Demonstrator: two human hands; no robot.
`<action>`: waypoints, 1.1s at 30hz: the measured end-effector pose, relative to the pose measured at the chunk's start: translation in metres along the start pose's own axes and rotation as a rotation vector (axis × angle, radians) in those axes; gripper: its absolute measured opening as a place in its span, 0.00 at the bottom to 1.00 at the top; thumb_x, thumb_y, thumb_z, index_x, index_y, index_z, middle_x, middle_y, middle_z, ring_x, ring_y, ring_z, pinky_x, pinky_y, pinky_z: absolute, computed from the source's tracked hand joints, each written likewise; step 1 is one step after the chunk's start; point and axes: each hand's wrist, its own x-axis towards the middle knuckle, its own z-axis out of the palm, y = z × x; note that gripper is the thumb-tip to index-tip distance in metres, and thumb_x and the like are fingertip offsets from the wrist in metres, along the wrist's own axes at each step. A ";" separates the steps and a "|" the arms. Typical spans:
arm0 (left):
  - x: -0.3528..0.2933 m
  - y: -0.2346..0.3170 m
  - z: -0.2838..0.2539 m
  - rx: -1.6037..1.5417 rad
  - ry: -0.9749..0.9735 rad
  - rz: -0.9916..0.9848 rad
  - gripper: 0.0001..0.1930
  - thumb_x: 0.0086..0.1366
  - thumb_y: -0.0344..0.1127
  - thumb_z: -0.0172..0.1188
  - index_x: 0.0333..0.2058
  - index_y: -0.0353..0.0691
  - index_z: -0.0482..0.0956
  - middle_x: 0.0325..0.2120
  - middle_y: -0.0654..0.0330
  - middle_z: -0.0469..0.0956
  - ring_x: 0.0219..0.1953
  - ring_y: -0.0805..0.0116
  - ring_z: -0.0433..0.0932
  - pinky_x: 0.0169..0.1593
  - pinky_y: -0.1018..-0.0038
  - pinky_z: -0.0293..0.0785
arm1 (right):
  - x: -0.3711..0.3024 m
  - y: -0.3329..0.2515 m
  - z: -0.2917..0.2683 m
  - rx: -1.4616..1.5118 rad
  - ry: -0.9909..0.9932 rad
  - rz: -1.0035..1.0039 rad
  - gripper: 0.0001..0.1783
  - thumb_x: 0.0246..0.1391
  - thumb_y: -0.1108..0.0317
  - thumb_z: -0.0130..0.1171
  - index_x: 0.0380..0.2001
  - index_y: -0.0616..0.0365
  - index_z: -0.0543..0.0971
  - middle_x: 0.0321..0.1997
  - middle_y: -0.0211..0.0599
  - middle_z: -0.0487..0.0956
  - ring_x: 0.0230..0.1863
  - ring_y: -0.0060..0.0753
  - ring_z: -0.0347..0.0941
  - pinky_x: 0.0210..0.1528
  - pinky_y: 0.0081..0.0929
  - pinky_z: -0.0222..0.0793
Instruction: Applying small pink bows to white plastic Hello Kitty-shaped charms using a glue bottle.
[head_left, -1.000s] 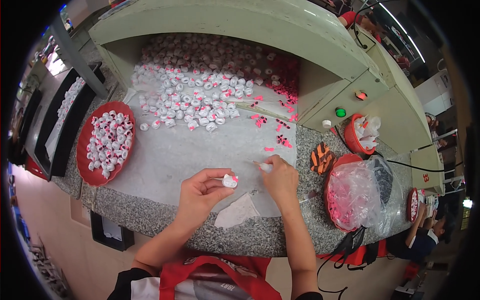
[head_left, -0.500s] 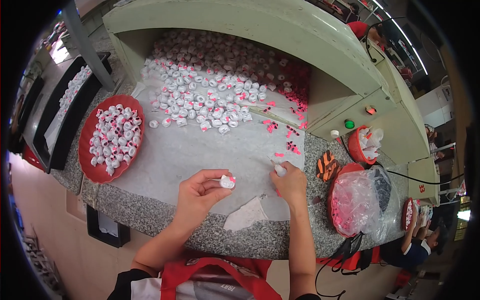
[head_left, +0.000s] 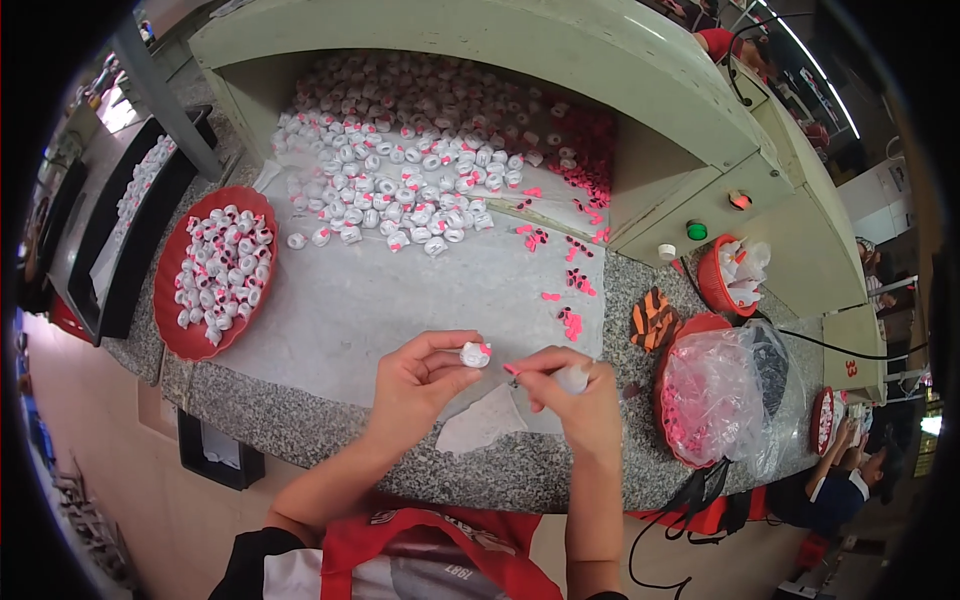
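Left hand (head_left: 420, 378) pinches a small white figurine (head_left: 476, 354) with pink marks between thumb and fingertips, just below frame centre. Right hand (head_left: 572, 388) is closed around a thin tool (head_left: 560, 377); its pink tip sits just beside the figurine, contact unclear. Under the hands, a torn scrap of white paper (head_left: 480, 424) lies on the grey sheet (head_left: 400, 300) over the granite counter (head_left: 330, 440). Left of frame: red tray (head_left: 170, 290) full of the same figurines. Upper centre: a big loose pile of figurines (head_left: 400, 170), with pink bits (head_left: 565, 280) scattered to its right. Lower right: red bowl lined with a clear bag (head_left: 715, 395).
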 end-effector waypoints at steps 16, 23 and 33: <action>-0.007 0.007 0.002 -0.056 -0.100 0.112 0.15 0.53 0.16 0.52 0.42 0.30 0.70 0.42 0.50 0.71 0.45 0.64 0.72 0.49 0.72 0.70 | -0.013 0.003 0.028 -0.115 0.151 -0.136 0.07 0.39 0.76 0.63 0.26 0.62 0.77 0.24 0.29 0.76 0.27 0.14 0.69 0.30 0.13 0.65; -0.006 0.000 0.014 0.030 -0.136 0.156 0.13 0.55 0.18 0.52 0.41 0.29 0.71 0.41 0.51 0.71 0.44 0.65 0.72 0.48 0.72 0.69 | -0.012 0.012 0.017 -0.099 0.117 -0.264 0.10 0.36 0.81 0.63 0.27 0.63 0.77 0.24 0.29 0.75 0.26 0.15 0.69 0.29 0.13 0.65; 0.002 -0.006 0.003 -0.156 -0.053 -0.131 0.15 0.56 0.23 0.54 0.44 0.31 0.69 0.31 0.56 0.75 0.38 0.69 0.75 0.42 0.77 0.72 | -0.003 0.018 0.027 -0.126 0.143 -0.250 0.12 0.34 0.79 0.64 0.27 0.62 0.76 0.29 0.33 0.75 0.25 0.16 0.69 0.29 0.14 0.65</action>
